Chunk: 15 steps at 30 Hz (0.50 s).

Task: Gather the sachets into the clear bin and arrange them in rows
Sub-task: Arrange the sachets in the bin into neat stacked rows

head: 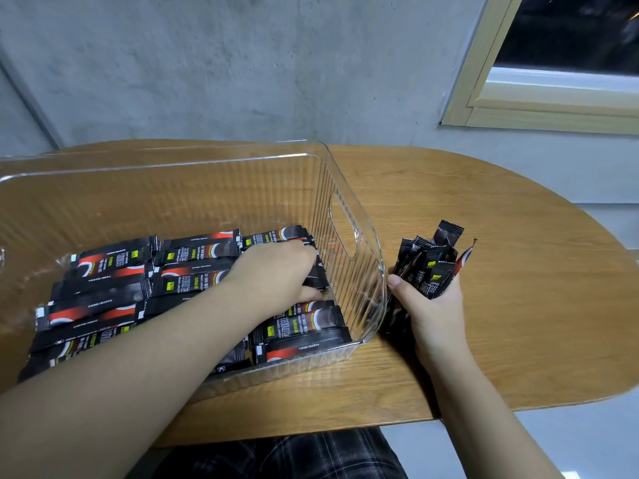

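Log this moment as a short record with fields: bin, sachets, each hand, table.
bin: clear, ribbed bin on the table, handle cutout in its right wall
rows: black sachets lying flat in rows on the bin floor
left hand: left hand inside the bin, on sachets near the right wall; fingertips hidden
right hand: right hand outside the bin, gripping a bundle of sachets
table: wooden table, rounded end

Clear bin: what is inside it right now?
Black sachets lie in rows on the clear bin floor, with the left hand on them. The sachets beneath that hand and forearm are hidden.
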### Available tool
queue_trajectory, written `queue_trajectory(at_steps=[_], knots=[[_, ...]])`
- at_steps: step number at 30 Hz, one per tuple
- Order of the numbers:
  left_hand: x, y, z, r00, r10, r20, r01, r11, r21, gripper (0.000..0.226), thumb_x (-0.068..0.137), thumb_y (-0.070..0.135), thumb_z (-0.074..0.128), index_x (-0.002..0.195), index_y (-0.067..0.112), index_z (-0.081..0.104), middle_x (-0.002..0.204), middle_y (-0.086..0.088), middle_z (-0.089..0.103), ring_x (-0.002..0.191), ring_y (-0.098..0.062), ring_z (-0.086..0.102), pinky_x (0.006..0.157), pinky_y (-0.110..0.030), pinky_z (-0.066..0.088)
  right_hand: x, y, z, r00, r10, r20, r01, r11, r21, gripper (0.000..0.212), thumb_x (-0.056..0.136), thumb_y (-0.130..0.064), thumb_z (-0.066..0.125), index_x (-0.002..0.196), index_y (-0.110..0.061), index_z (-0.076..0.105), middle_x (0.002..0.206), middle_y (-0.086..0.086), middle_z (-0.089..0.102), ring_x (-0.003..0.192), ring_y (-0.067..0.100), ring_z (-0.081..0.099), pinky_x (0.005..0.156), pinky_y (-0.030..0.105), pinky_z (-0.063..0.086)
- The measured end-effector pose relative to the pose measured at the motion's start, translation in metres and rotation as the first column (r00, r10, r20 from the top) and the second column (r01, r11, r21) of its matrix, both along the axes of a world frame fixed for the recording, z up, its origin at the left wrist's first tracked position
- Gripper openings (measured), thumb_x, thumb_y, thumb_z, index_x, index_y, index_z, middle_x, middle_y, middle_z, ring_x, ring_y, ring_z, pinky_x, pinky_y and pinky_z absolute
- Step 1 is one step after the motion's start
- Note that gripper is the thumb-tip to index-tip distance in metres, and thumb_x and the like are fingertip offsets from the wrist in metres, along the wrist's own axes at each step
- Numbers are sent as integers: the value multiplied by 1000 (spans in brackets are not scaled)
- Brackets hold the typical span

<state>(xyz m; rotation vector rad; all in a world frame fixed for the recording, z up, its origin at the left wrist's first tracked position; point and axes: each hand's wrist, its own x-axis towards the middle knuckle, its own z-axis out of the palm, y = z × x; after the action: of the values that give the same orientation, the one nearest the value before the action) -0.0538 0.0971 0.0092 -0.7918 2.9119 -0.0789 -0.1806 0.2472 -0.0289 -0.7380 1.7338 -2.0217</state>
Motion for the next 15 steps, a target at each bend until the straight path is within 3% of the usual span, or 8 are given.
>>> queue_trajectory(at_steps=[3,10,15], knots=[[5,-7,7,998,65,-1,-65,996,67,58,79,59,61,116,16,49,110,2,56,99,-23,58,72,-32,46,0,0,0,1000,2,7,-2,1000,-8,45,78,14,64,110,-12,48,75,-10,65,63,-3,64,60,11,48],[14,-10,7,991,32,127,-30,999,-16,31,87,46,59,97,18,53,97,3,61,82,-21,54,63,-30,40,0,0,1,1000,8,10,-8,1000,-10,45,78,14,64,110,-13,47,71,-12,68,63,-4,64,58,9,47],[14,-9,11,999,-13,47,11,999,42,35,87,49,58,106,20,56,103,4,60,98,-20,58,71,-31,45,1,0,2,1000,1,17,-1,1000,-18,44,78,15,63,100,-20,48,78,-8,64,61,-4,64,57,9,47]])
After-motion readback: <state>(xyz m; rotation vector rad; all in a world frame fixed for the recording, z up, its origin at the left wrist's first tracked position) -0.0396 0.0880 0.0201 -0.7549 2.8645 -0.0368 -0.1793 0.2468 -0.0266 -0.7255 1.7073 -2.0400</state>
